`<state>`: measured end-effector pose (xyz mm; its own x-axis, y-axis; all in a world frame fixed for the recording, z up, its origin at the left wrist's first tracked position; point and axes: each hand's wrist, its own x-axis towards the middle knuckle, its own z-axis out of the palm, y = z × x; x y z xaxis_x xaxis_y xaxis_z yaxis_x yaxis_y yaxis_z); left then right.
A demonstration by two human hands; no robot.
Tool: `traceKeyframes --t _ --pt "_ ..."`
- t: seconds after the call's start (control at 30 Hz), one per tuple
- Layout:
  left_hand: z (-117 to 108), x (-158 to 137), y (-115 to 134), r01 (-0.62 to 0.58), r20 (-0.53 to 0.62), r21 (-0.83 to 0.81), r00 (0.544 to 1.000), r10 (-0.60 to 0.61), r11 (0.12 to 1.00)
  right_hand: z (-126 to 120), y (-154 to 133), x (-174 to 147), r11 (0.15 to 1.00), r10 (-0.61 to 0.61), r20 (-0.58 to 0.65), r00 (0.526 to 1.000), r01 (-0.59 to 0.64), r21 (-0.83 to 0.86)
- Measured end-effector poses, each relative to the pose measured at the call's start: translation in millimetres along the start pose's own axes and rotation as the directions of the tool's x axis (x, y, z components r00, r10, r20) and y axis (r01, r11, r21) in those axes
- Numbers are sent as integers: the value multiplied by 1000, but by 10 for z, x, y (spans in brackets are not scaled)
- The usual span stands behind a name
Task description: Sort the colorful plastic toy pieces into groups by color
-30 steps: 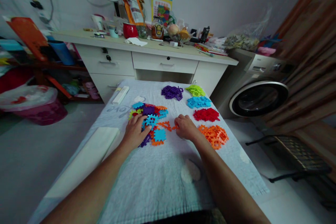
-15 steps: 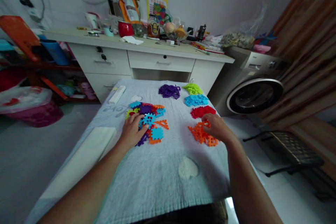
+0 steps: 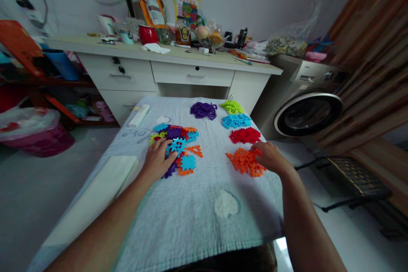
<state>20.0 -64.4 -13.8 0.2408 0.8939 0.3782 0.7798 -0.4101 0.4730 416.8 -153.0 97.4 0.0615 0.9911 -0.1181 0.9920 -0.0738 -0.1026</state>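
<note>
My left hand [image 3: 157,160] rests on a mixed pile of toothed plastic building pieces, its thumb and fingers apart. A blue lattice piece [image 3: 177,146] lies between thumb and fingertips. A solid light-blue square [image 3: 188,162] and an orange triangle [image 3: 195,150] lie at the pile's right side. My right hand [image 3: 270,158] is at the right edge of a heap of orange pieces [image 3: 244,161], fingers bent with a gap to the thumb and no piece visible in them. Behind that heap lie red pieces [image 3: 245,135], blue pieces [image 3: 236,121], light-green pieces [image 3: 232,106] and purple pieces [image 3: 203,110].
A light cloth [image 3: 210,238] covers the table. A white box [image 3: 139,115] and a long white slab [image 3: 95,197] lie along its left side. Beyond stands a white desk [image 3: 197,73] with jars and bags. A washing machine [image 3: 306,97] and a dark stool [image 3: 357,178] are on the right.
My right hand has shifted slightly right, and its fingers have come off the orange pieces in the heap's middle. My left hand stays on the mixed pile. The view has shifted slightly.
</note>
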Motion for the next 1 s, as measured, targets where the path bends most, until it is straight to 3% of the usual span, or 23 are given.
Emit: traceKeyframes --t 0.17,0.33,0.47,0.6,0.8,1.0 --pt "-6 2 8 17 4 3 1000 -17 1000 -64 -119 33 998 -2 -67 998 6 70" --pt "-17 4 24 12 -3 -8 1000 -12 1000 -27 -591 113 950 -213 -130 968 236 202" --pt "-25 1 40 14 -16 -34 1000 -15 999 189 -1098 188 878 -385 -114 916 402 262" --pt "-41 -6 58 18 -19 -58 1000 -19 998 514 -1440 266 860 -428 -150 891 452 237" --pt "-68 -23 99 -17 1 -96 1000 17 995 850 -1560 399 873 -411 -199 890 447 194" --pt "-76 -34 117 -16 31 -76 999 18 997 828 -1560 425 859 -419 -220 881 463 216"
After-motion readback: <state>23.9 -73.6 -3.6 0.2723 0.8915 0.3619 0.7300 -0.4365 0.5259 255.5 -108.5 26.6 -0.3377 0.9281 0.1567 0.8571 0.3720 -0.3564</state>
